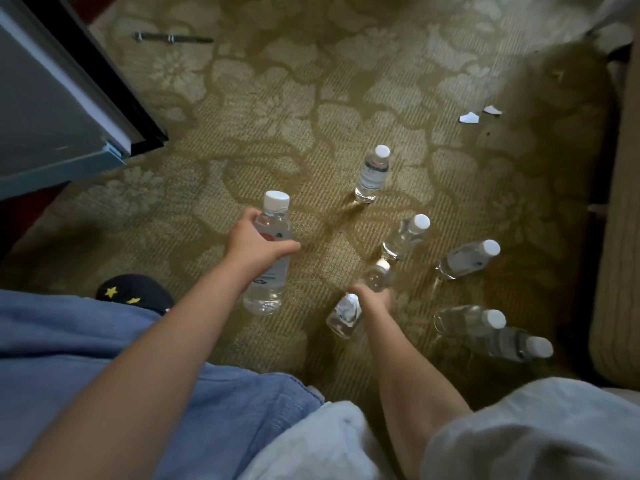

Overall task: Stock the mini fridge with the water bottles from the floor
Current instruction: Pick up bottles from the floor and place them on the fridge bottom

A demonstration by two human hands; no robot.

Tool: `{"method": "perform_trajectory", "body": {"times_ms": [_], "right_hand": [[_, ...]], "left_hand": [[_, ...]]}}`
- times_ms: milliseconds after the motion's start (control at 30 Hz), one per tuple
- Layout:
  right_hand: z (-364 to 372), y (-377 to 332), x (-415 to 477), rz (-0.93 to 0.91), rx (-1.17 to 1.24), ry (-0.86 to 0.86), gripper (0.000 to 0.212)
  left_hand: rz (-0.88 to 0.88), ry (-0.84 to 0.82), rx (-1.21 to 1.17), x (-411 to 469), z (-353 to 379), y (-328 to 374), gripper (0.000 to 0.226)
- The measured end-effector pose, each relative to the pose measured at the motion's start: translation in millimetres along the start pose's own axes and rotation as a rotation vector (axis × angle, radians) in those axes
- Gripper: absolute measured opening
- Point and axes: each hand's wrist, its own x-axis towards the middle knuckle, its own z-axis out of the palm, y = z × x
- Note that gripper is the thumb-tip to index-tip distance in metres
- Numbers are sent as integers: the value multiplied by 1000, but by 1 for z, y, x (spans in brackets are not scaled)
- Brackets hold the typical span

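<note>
Nearest, we record blue denim fabric (180, 368) at lower left and pale grey cloth (519, 431) at lower right, with both bare forearms reaching out between them over the patterned olive-and-cream carpet (277, 109).

The left hand (254, 247) grips a clear plastic water bottle with a white cap (266, 292). Its fingers and thumb are wrapped round the upper body, and the bottle is held upright, clear of the floor as far as we can judge.

The right hand (372, 297) is closed round the middle of a second clear bottle with a white label (346, 315), which is tilted, cap away from us. We cannot tell whether its base touches the carpet.

Just left of the left forearm lies a dark rounded item with yellow stars (135, 291).

Five further clear white-capped bottles stand on the carpet to the right of the hands:
- two close together nearest us (467, 320) (509, 342), overlapping in view;
- one beyond them (465, 259);
- one just past the right hand (403, 239);
- a labelled one farthest out (372, 174), apart from the rest.

A beige ribbed upholstered edge (620, 271) borders the right side.

Farther off, two white paper scraps (469, 117) lie on the carpet.

At upper left sits the grey mini fridge with a dark frame (41, 116), well apart from every bottle. We cannot see its interior.

Beyond it a thin metal rod (173, 38) lies on the carpet.
</note>
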Motion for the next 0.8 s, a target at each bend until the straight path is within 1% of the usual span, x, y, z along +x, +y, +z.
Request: {"method": "perform_trajectory", "body": {"times_ms": [100,200,300,433,467,567,667,700,800], "right_hand": [[24,-13,-15,-161,-35,-158,68],[52,-42,-50,-330,-27,-309,59],[77,-77,-93,-514,-2,-438,58],[115,-116,-159,-650,4,-603,62],[125,-125,-174,-684,5,-645,60],[156,-146,-223,-800,-29,-721,55],[187,-162,-274,-918,-68,-776,59],[196,-165,-292,-953,-86,-795,60],[227,-170,-338,-1062,-156,-836,62]], "left_hand": [[20,24,-25,-2,-15,1,56],[44,119,-91,-6,-42,5,52],[73,217,-144,-8,-70,15,52],[129,375,-177,-19,-125,24,49],[151,409,-180,-21,-140,28,49],[198,519,-222,-27,-191,42,51],[254,627,-305,-38,-245,53,56],[268,663,-325,-43,-263,54,54],[301,774,-372,-60,-314,48,41]]}}
